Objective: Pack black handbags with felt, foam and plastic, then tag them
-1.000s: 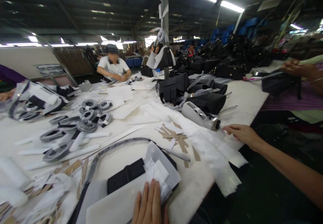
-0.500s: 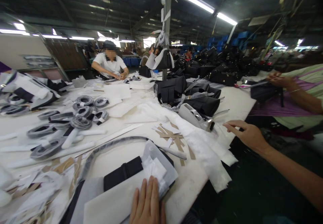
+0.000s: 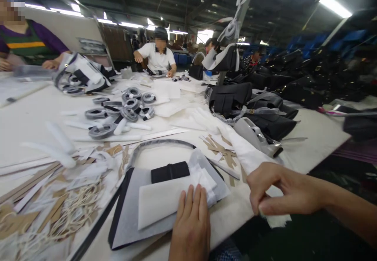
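Note:
My left hand [image 3: 191, 221] lies flat with its fingers stretched out, pressing on a folded white foam sheet [image 3: 160, 200]. Under that sheet is a dark handbag [image 3: 119, 218] lying on its side, faced with pale tissue, its wrapped handle [image 3: 160, 141] arching away from me. A black strap piece [image 3: 170, 172] and crumpled white wrapping [image 3: 206, 180] rest on the bag. My right hand [image 3: 282, 188] is raised at the table's right edge, fingers curled toward the thumb in a pinch. Whatever might be between those fingertips is hidden. White padding [image 3: 278, 221] hangs behind it.
Rolled wrapped straps [image 3: 129, 104], cardboard strips [image 3: 219, 147] and a heap of paper scraps and cords [image 3: 76, 202] cover the table [image 3: 35, 115]. Black bags [image 3: 231, 100] are piled at the right. Co-workers sit across the table [image 3: 159, 55] and at the far left [image 3: 29, 41].
The view has turned left, bringing a co-worker at the left into sight. My right hand has come nearer and lower, with fingers more curled. My left hand stays on the foam sheet.

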Tool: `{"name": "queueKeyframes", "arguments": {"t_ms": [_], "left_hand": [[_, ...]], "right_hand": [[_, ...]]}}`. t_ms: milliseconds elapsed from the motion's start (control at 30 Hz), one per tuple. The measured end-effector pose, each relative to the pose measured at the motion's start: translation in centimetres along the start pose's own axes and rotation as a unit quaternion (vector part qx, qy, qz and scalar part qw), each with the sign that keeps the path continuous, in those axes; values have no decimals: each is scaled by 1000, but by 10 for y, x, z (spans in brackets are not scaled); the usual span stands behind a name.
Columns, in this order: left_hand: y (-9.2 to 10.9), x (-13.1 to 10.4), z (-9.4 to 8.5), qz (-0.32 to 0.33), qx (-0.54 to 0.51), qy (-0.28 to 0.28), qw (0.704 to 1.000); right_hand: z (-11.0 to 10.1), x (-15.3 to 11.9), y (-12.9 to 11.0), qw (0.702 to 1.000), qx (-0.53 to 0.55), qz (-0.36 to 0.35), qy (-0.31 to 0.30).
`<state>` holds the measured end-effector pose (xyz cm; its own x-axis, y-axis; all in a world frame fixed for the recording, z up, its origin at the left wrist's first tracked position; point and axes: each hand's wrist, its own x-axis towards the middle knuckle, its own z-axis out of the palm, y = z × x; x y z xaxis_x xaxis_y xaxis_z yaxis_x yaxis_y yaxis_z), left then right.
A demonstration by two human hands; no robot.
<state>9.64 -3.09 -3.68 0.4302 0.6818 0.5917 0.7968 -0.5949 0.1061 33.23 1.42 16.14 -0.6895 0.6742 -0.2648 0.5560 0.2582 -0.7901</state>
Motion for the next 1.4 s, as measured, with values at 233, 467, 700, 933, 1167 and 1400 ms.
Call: {"name": "queueKeyframes", "arguments": {"t_ms": [233,467,700,933,1167,1400], "left_hand": [[4,3,-2,-15,2,7,1000],[4,7,-2,-9,12,35,999],[6,10,7,-27,13,93,995],[5,10,9,-22,12,104,994],[8,11,14,-49,-21,113,992],[2,14,11,-11,-9,118,993]], "right_hand": [[-14,85,21,982,-36,-27,-183],[-21,153,44,950,-226,-27,-215],[-11,187,27,875,-416,-55,-242],[-6,197,23,831,-492,-63,-253],[-5,209,29,803,-532,-62,-262],[-4,222,37,811,-519,-64,-264]]}}
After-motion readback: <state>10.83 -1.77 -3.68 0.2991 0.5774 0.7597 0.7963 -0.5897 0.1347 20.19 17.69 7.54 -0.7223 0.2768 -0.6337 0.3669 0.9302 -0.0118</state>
